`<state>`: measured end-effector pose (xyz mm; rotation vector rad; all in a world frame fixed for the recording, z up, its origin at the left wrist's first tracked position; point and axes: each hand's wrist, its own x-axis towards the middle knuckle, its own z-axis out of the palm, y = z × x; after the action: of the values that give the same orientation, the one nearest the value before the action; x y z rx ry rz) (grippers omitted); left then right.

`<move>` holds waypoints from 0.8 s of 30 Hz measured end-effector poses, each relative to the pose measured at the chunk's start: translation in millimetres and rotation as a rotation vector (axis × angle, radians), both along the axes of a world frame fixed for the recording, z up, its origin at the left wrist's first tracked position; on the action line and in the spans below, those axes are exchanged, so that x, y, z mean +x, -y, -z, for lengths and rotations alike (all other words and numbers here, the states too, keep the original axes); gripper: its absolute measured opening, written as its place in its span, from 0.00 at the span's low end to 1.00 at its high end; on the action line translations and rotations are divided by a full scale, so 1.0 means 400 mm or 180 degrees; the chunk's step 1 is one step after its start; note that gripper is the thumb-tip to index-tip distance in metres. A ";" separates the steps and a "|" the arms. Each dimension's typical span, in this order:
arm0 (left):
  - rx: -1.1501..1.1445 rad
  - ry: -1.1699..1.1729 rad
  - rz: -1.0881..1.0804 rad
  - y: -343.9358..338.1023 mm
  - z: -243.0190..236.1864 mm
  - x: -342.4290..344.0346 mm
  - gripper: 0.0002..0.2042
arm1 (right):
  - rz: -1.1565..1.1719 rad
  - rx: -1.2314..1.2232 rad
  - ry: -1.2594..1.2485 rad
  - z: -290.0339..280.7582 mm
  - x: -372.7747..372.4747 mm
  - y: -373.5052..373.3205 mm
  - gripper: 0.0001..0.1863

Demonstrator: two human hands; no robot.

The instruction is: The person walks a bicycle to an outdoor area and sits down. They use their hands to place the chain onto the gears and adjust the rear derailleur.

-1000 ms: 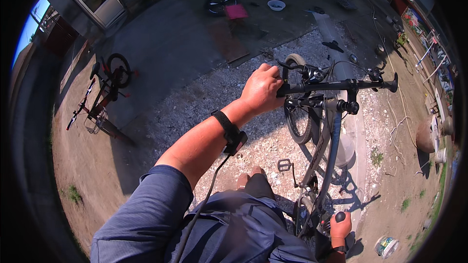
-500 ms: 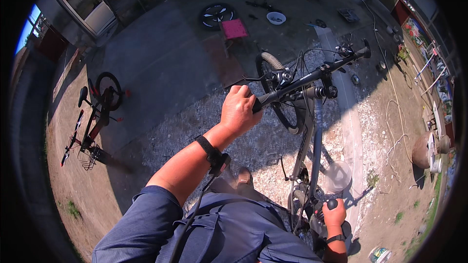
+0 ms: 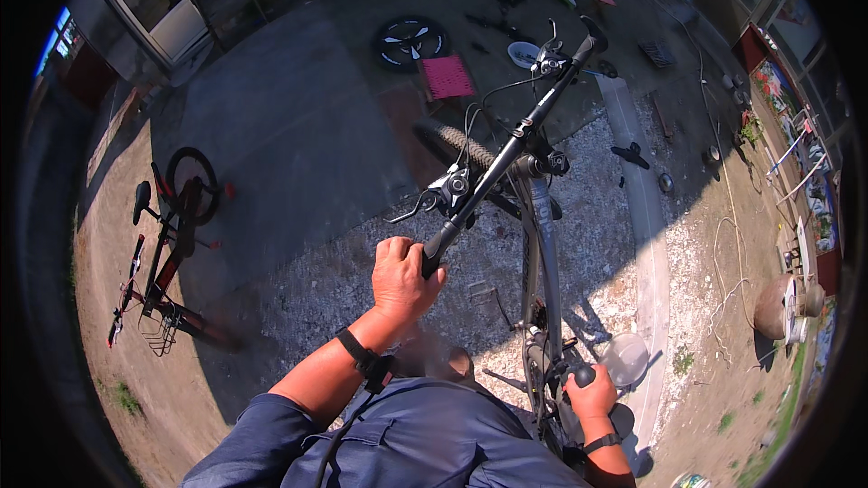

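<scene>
A dark mountain bike (image 3: 533,262) stands upright beside me on the right, its handlebar (image 3: 520,131) slanting from lower left to upper right. My left hand (image 3: 402,280) is closed around the rubber grip at the handlebar's near left end, just behind the brake lever (image 3: 418,206). The knobby front wheel (image 3: 457,145) is turned to the left. Farther back, my right hand (image 3: 592,393) grips the bike's black saddle (image 3: 584,374) by its rounded nose. Most of the saddle is hidden by that hand and forearm.
Another bike (image 3: 172,253) lies at left. Ahead are a pink stool (image 3: 448,78), a loose wheel (image 3: 411,42) and a white basin (image 3: 523,55). A pale round lid-like thing (image 3: 626,359) is right of the bike. Hose (image 3: 721,253) and a clay pot (image 3: 773,305) lie along the right.
The handlebar and front wheel have swung left, the bar's far end moving away. My left hand has come back toward me and left with the grip; my right hand has shifted slightly left.
</scene>
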<state>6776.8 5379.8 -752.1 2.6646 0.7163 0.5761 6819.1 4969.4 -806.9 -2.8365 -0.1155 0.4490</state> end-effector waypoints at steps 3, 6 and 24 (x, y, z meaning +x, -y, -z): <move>-0.0016 -0.0008 -0.0011 -0.036 -0.015 -0.024 0.18 | -0.0110 -0.0040 0.0021 0.004 0.002 -0.019 0.21; 0.0069 0.0087 0.0045 -0.096 -0.019 -0.052 0.19 | -0.0205 -0.0109 0.0165 -0.005 -0.011 -0.064 0.21; 0.0263 0.0151 -0.0495 -0.517 -0.064 0.088 0.18 | -0.0734 0.0129 0.0236 -0.016 0.275 -0.560 0.20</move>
<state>6812.1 5586.4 -726.4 2.6762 0.9104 0.7217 6929.2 5193.4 -800.6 -2.8115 -0.4646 0.3828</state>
